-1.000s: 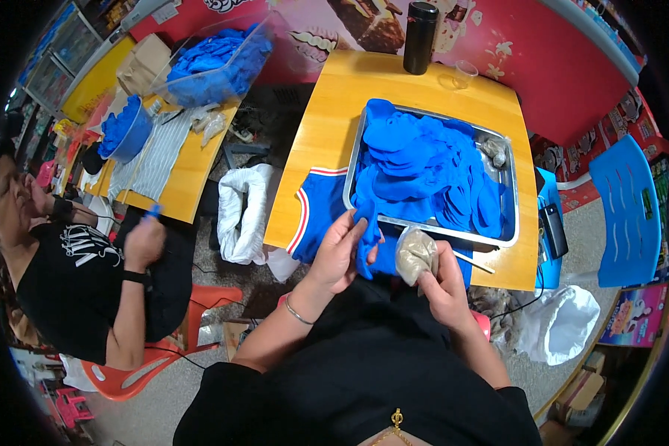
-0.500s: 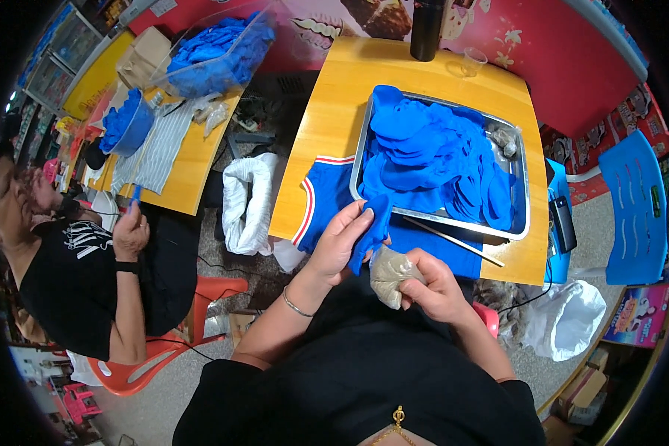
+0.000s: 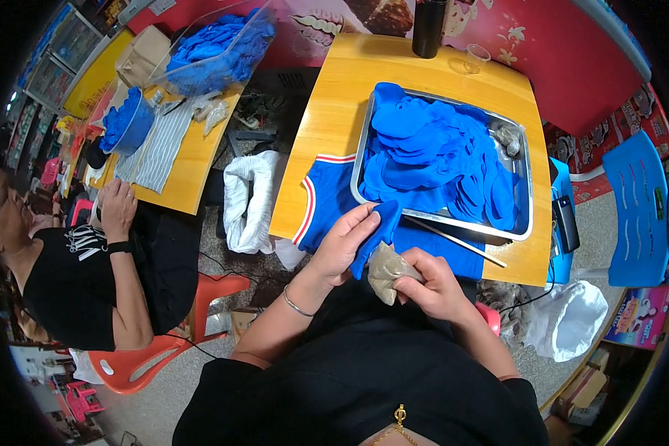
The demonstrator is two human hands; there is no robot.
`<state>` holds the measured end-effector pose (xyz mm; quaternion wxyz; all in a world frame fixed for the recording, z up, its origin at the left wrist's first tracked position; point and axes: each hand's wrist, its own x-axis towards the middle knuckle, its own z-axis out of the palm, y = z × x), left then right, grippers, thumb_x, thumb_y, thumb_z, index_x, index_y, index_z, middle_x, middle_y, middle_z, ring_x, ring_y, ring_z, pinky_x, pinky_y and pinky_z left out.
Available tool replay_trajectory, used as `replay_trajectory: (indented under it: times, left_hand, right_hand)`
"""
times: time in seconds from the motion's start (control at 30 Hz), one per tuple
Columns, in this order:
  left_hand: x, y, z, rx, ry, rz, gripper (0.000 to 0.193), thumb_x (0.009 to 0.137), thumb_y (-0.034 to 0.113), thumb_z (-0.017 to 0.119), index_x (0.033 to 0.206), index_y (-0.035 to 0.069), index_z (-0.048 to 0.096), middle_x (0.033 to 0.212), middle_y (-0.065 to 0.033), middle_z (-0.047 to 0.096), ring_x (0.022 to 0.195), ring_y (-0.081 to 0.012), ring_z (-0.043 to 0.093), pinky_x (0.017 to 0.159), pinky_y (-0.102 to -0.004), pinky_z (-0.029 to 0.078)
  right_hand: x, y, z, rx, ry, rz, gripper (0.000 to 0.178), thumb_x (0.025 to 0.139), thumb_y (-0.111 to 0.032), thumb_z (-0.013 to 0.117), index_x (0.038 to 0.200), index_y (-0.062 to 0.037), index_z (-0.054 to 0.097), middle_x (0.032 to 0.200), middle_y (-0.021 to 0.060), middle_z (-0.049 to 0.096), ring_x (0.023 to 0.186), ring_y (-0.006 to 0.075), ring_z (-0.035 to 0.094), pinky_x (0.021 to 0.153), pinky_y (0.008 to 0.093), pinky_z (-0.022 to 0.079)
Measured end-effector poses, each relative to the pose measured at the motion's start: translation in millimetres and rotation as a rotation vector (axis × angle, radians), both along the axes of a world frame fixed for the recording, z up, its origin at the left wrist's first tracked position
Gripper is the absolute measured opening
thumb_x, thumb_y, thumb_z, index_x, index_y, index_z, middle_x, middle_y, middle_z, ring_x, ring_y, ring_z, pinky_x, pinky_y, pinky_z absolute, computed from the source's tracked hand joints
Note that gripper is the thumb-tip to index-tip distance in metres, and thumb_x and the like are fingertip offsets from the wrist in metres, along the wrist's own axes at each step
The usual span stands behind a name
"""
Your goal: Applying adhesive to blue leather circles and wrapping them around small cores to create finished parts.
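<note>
My left hand [image 3: 340,249] is closed on a blue fabric piece [image 3: 383,221], pinched between thumb and fingers. Close beside it, my right hand [image 3: 435,288] grips a small greyish-tan pouch [image 3: 388,273] with a gathered, wrinkled surface. The pouch's upper end meets the lower edge of the blue piece; whether it goes inside cannot be seen. Just beyond both hands is a metal tray [image 3: 524,195] heaped with flat, rounded blue fabric pieces [image 3: 424,145]. Another tan pouch [image 3: 508,137] lies in the tray's right corner.
Under the tray spreads a blue sleeveless jersey [image 3: 325,197] on the yellow table [image 3: 334,82]. A thin white stick [image 3: 461,244] lies along the tray's near side. A black bottle [image 3: 427,30] and a clear cup [image 3: 476,58] stand behind. At left, a co-worker [image 3: 74,275] sits.
My hands stay nearly in place, with the pouch tilted slightly. At left, the co-worker's hand has moved toward the table's edge, and the blue strip it held no longer shows.
</note>
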<state>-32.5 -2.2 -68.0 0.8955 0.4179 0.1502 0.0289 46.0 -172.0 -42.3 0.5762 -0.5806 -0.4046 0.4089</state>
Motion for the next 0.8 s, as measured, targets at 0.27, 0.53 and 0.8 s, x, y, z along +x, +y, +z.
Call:
replay_trajectory:
  times: [0.27,0.53,0.8]
  left_hand:
    - [7,-3,1,-0.017,0.025,-0.009,0.030,0.095,0.023,0.046,0.119,0.004,0.047,0.091,-0.0037,0.061,0.073,-0.0076,0.059,0.065,-0.0194,0.049]
    - [6,-4,-7,0.073,-0.045,-0.021,0.032,0.095,0.016,0.044,0.124,0.002,0.044,0.112,-0.0076,0.056,0.100,-0.0122,0.056,0.087,-0.0269,0.047]
    - [6,-6,-9,0.714,-0.071,0.203,0.023,0.090,0.008,0.052,0.111,0.002,0.045,0.090,-0.0073,0.054,0.084,-0.0121,0.053,0.075,-0.0251,0.044]
  right_hand:
    - [5,-2,-4,-0.004,0.036,-0.024,0.014,0.087,-0.015,0.057,0.094,-0.0028,0.055,0.068,0.0025,0.060,0.058,0.0074,0.057,0.053,0.0219,0.042]
    - [0,9,-15,0.044,0.054,-0.229,0.033,0.082,-0.012,0.064,0.108,-0.0018,0.046,0.077,0.0059,0.062,0.069,0.0089,0.058,0.062,0.0225,0.044]
    - [4,12,-22,-0.089,0.107,-0.185,0.033,0.084,-0.013,0.059,0.112,0.0019,0.050,0.089,0.0053,0.060,0.070,0.0095,0.056,0.064,0.0216,0.044]
